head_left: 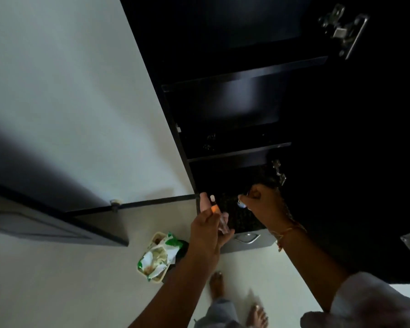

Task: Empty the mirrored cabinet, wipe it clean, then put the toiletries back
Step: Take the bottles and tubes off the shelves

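Observation:
The dark cabinet (234, 76) stands open, and its two upper shelves look bare. My left hand (208, 230) is closed around several slim toiletry tubes (214, 204), pale with an orange band, at the left front corner of the lowest shelf. My right hand (263, 204) reaches into that lowest compartment with its fingers closed on a small white and blue item (242, 202). The shelf floor under my hands has a dark patterned liner (242, 217). The inside is very dim and I cannot tell what else sits there.
The open cabinet door (365, 138) hangs at the right, with metal hinges (343, 27). A small bin with green and white wrappers (158, 256) stands on the pale floor below. A metal handle (246, 237) sits under the cabinet. A dark door (45, 218) is at left. My bare feet (217, 287) show below.

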A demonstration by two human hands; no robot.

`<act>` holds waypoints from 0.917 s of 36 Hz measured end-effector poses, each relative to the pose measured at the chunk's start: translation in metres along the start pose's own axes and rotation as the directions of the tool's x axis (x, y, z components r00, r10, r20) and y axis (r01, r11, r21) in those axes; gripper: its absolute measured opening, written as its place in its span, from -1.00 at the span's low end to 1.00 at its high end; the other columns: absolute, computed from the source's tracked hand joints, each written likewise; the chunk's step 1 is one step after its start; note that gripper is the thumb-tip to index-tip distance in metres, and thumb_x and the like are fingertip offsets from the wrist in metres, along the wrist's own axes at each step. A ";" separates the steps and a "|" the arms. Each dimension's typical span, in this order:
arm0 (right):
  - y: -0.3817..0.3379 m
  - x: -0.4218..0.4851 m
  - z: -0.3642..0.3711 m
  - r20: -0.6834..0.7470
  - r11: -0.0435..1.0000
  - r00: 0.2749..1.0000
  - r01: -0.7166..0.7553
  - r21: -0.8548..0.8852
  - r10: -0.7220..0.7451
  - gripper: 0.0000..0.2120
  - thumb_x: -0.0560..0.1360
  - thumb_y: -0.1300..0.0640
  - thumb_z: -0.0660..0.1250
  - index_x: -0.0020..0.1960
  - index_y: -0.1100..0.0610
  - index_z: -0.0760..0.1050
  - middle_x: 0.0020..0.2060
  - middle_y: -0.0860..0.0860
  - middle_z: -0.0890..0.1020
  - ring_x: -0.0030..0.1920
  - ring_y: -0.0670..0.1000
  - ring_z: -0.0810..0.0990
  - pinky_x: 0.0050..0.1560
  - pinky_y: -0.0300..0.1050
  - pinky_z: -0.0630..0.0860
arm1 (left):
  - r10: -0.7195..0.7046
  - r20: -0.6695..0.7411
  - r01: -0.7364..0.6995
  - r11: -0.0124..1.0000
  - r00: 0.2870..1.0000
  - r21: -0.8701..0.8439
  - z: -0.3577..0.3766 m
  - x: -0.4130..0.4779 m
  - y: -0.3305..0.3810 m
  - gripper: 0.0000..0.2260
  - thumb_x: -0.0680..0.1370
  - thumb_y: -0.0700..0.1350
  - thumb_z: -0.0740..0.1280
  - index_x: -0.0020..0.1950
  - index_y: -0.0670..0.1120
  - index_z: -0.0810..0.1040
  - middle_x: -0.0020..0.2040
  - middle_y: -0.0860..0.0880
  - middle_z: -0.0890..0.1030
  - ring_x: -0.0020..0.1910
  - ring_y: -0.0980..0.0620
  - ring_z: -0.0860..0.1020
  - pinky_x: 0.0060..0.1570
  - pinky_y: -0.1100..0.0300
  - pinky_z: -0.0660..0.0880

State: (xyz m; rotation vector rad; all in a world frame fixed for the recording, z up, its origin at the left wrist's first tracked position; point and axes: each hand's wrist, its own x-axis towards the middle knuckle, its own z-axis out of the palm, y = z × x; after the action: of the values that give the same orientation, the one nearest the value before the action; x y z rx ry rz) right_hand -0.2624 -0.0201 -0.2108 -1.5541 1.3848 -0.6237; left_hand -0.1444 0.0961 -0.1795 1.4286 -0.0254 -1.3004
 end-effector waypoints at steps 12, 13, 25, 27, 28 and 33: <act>0.101 0.022 0.037 0.105 0.973 0.987 -0.101 -0.206 0.124 -0.67 0.38 0.09 0.50 -0.44 0.04 0.40 -0.49 -0.10 0.47 -0.31 0.06 0.52 -0.25 -0.10 0.43 | -0.184 -0.172 0.200 0.977 0.968 0.076 -0.028 0.042 -0.068 -0.88 0.60 -0.12 0.30 0.01 -0.16 0.54 -0.12 -0.18 0.54 -0.11 -0.09 0.56 -0.01 -0.13 0.60; 0.103 0.026 0.040 0.117 0.973 0.984 -0.107 -0.203 0.133 -0.74 0.38 0.09 0.50 -0.40 0.06 0.48 -0.46 -0.06 0.53 -0.29 0.08 0.55 -0.24 -0.10 0.47 | -0.185 -0.188 0.204 0.975 0.965 0.084 -0.030 0.046 -0.069 -0.90 0.60 -0.13 0.30 -0.01 -0.14 0.56 -0.15 -0.18 0.53 -0.14 -0.07 0.56 0.01 -0.12 0.59; 0.123 0.084 0.083 0.184 0.978 0.978 -0.061 -0.201 0.099 -0.81 0.42 0.08 0.48 0.02 0.06 0.66 0.01 0.03 0.69 0.04 0.06 0.62 0.13 -0.04 0.54 | -0.216 -0.330 0.259 0.962 0.919 0.089 -0.062 0.084 -0.070 -0.92 0.59 -0.16 0.31 -0.10 -0.08 0.55 -0.14 -0.13 0.57 -0.10 -0.07 0.56 0.14 -0.13 0.53; 0.124 0.093 0.089 0.201 0.971 0.974 -0.059 -0.232 0.107 -0.78 0.43 0.11 0.47 0.07 0.08 0.66 0.03 0.07 0.69 0.06 0.08 0.62 0.14 -0.06 0.53 | -0.224 -0.308 0.270 0.956 0.925 0.117 -0.064 0.088 -0.072 -0.94 0.59 -0.16 0.31 -0.06 -0.10 0.55 -0.09 -0.17 0.58 -0.06 -0.09 0.58 0.13 -0.12 0.54; 0.126 0.097 0.093 0.216 0.966 0.969 -0.060 -0.250 0.117 -0.77 0.44 0.13 0.46 0.10 0.09 0.65 0.04 0.08 0.68 0.08 0.09 0.62 0.15 -0.06 0.53 | -0.232 -0.287 0.279 0.950 0.929 0.137 -0.065 0.090 -0.074 -0.94 0.59 -0.16 0.30 -0.03 -0.11 0.55 -0.06 -0.19 0.59 -0.05 -0.09 0.59 0.12 -0.11 0.55; 0.129 0.116 0.106 0.270 0.932 0.958 0.013 -0.363 0.092 -0.73 0.48 0.17 0.40 0.18 0.09 0.61 0.12 0.11 0.65 0.15 0.14 0.59 0.16 -0.05 0.51 | -0.233 -0.201 0.268 0.948 0.952 0.172 -0.063 0.095 -0.090 -0.92 0.62 -0.07 0.28 0.00 -0.04 0.54 -0.10 -0.03 0.61 -0.15 0.02 0.60 -0.02 0.02 0.57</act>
State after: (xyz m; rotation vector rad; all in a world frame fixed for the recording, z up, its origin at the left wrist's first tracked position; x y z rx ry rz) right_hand -0.2068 -0.0890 -0.3944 -1.8171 1.3560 -0.1090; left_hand -0.1198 0.1099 -0.3225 1.7600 0.1565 -1.4008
